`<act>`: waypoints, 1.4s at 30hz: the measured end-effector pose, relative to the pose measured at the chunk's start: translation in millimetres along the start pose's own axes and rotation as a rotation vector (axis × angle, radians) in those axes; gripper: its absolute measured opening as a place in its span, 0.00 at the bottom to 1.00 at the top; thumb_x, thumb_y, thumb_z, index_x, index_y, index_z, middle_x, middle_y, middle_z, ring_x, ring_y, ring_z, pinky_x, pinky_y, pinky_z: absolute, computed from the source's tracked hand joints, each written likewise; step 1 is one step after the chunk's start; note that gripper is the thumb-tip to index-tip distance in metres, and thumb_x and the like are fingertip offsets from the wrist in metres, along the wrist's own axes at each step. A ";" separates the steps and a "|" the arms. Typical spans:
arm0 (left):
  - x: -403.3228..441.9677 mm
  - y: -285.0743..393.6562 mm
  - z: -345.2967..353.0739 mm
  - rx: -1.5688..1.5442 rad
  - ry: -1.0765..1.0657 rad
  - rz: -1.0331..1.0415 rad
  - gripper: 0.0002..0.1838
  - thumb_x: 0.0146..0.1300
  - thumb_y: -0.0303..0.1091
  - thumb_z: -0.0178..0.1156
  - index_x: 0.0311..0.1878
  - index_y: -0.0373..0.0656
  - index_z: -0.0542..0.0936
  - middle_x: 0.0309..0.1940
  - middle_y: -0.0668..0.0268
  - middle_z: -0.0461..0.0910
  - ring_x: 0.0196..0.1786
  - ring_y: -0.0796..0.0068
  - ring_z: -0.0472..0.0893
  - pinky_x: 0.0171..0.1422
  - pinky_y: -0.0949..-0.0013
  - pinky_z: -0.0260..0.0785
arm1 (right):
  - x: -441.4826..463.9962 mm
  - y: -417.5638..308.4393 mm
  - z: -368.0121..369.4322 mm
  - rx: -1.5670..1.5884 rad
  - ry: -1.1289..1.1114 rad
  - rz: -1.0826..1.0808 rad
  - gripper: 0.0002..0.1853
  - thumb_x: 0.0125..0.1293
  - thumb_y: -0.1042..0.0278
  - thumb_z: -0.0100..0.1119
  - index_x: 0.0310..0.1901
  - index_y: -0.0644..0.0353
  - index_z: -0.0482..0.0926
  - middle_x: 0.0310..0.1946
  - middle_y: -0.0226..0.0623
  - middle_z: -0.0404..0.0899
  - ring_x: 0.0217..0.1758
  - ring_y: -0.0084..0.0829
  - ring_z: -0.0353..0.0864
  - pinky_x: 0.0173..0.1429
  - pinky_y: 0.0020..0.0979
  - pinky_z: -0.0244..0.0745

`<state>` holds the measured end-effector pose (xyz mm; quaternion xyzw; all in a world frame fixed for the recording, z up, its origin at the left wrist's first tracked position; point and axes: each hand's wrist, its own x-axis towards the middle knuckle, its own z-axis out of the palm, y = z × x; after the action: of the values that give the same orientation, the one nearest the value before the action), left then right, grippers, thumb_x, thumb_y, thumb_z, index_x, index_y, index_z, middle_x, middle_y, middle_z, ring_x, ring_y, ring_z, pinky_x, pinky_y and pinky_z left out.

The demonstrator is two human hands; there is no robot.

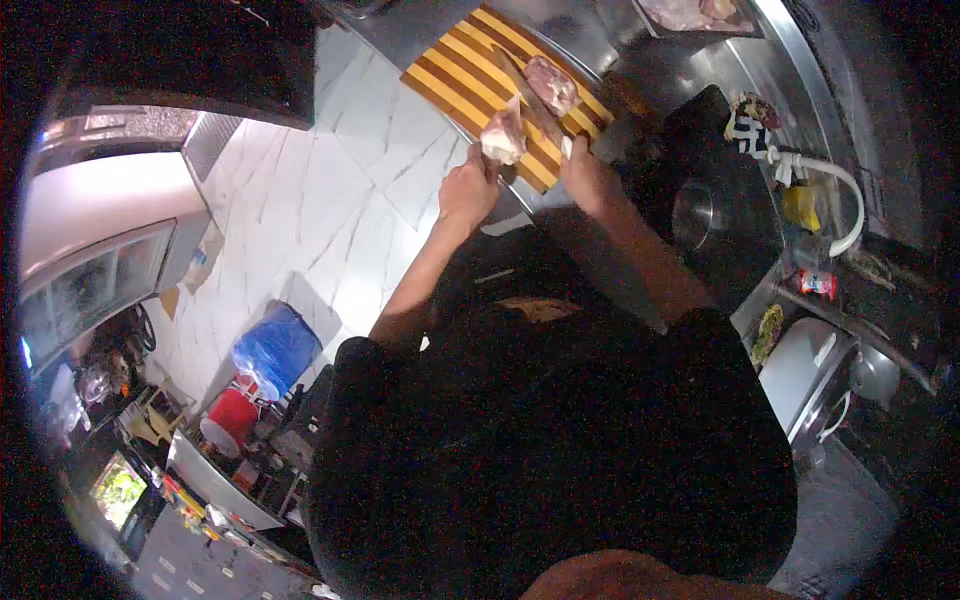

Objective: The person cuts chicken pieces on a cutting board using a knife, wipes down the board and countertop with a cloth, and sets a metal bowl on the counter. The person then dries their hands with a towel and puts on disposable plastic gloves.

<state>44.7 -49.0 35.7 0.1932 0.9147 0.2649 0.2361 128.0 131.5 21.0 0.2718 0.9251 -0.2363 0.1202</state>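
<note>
A striped wooden cutting board (452, 72) lies on the metal counter in front of me. My left hand (468, 193) is closed on the near end of a pale piece of raw meat (504, 137) at the board's left edge. In my right hand (590, 180) is a knife (543, 118); its light handle shows at my fingers, and the blade points away across the board. Beyond the blade rests a second, redder piece of raw meat (551, 84), which neither hand touches.
A tray of raw meat (705, 14) stands at the top right. Right of the board is a dark sink area with a round metal drain or dish (693, 214) and a white faucet (848, 200). A blue bin (277, 350) and a red bucket (230, 420) are on the floor at lower left.
</note>
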 end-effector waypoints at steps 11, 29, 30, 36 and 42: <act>-26.0 19.8 -29.9 -0.255 -0.011 0.182 0.17 0.60 0.41 0.53 0.40 0.34 0.74 0.34 0.45 0.78 0.41 0.45 0.76 0.46 0.53 0.67 | 41.3 -15.2 -0.6 -0.045 0.043 -0.089 0.21 0.63 0.64 0.44 0.53 0.66 0.56 0.34 0.64 0.76 0.39 0.59 0.77 0.48 0.53 0.70; 58.4 -2.2 20.7 -0.140 0.084 0.178 0.15 0.58 0.39 0.53 0.39 0.35 0.74 0.30 0.45 0.78 0.36 0.48 0.79 0.40 0.53 0.70 | -96.0 4.9 -13.4 -0.005 0.451 -0.323 0.12 0.64 0.61 0.50 0.38 0.61 0.64 0.15 0.50 0.73 0.20 0.52 0.76 0.22 0.46 0.71; 57.0 -0.5 22.1 -0.124 0.091 0.166 0.14 0.58 0.39 0.53 0.39 0.36 0.74 0.30 0.45 0.78 0.37 0.47 0.79 0.41 0.52 0.70 | -101.4 1.4 -18.0 0.053 0.230 -0.211 0.12 0.65 0.61 0.48 0.38 0.62 0.64 0.17 0.52 0.73 0.22 0.54 0.76 0.24 0.48 0.71; 51.3 8.8 17.3 -0.102 0.114 0.117 0.16 0.56 0.39 0.55 0.38 0.34 0.73 0.29 0.43 0.78 0.36 0.44 0.78 0.42 0.50 0.70 | -110.8 -23.8 -44.5 0.121 0.028 -0.143 0.12 0.66 0.62 0.45 0.38 0.64 0.64 0.20 0.56 0.73 0.24 0.55 0.76 0.24 0.50 0.70; 48.9 10.1 29.2 -0.060 0.206 0.104 0.15 0.58 0.38 0.53 0.39 0.34 0.71 0.25 0.44 0.78 0.31 0.45 0.79 0.36 0.51 0.72 | -74.5 -32.2 -15.0 0.083 0.137 -0.145 0.11 0.65 0.64 0.47 0.40 0.65 0.64 0.20 0.54 0.74 0.28 0.58 0.76 0.30 0.51 0.70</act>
<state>22.8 -6.2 3.6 0.2050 0.9145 0.3225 0.1328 169.9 81.9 72.0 0.2246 0.9378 -0.2633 0.0277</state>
